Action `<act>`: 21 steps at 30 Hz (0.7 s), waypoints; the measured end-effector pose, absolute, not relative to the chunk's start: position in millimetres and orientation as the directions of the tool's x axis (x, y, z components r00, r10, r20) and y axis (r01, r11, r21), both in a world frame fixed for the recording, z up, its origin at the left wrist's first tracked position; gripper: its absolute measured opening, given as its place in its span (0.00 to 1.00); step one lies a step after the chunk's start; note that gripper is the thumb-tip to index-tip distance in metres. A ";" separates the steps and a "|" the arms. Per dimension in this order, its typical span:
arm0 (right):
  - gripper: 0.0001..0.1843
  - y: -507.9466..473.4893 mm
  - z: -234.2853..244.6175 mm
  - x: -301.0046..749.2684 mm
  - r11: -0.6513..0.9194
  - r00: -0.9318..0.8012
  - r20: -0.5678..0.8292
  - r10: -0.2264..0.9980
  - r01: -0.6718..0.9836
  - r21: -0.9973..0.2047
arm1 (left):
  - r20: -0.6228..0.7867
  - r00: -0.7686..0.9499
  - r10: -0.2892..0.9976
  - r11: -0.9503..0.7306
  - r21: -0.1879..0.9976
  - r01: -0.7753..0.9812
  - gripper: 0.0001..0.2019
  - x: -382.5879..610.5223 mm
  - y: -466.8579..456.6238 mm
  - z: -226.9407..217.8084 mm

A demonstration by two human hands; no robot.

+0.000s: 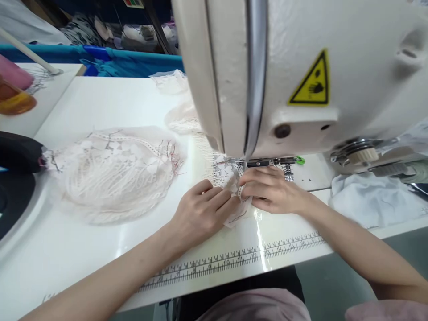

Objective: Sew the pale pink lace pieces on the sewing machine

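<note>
I am remotely watching a white table (pixel 100 98), a sewing machine (pixel 277 80) standing toward the far right. A lace panel (pixel 110 178) is lying left. My left hand (pixel 205 207) is half curling over a lace piece (pixel 227 178) by the machine, whether pinching I cannot tell; my right hand (pixel 269 189) is bending closed on its edge.

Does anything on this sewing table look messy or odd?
Loose reddish thread ends bristle from the right edge of the lace piece at left, looking untidy against its pale colour. Nothing looks spilled.
</note>
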State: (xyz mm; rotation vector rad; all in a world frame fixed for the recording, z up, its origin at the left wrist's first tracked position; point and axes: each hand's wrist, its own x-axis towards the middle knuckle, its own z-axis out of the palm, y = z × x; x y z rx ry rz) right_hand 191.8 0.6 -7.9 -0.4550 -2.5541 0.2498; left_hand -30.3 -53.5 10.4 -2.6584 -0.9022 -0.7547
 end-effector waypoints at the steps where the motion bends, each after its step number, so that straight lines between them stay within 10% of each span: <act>1: 0.11 1.0 -9.9 192.8 0.935 -0.797 0.495 0.346 0.250 -0.252 | 0.548 0.673 0.497 -0.780 -0.056 0.623 0.07 -31.0 -54.0 10.1; 21: 0.11 -0.6 -8.4 193.4 0.929 -0.825 0.434 0.360 0.279 -0.241 | 0.432 0.694 0.576 -0.785 0.057 0.617 0.12 -30.6 -55.1 6.7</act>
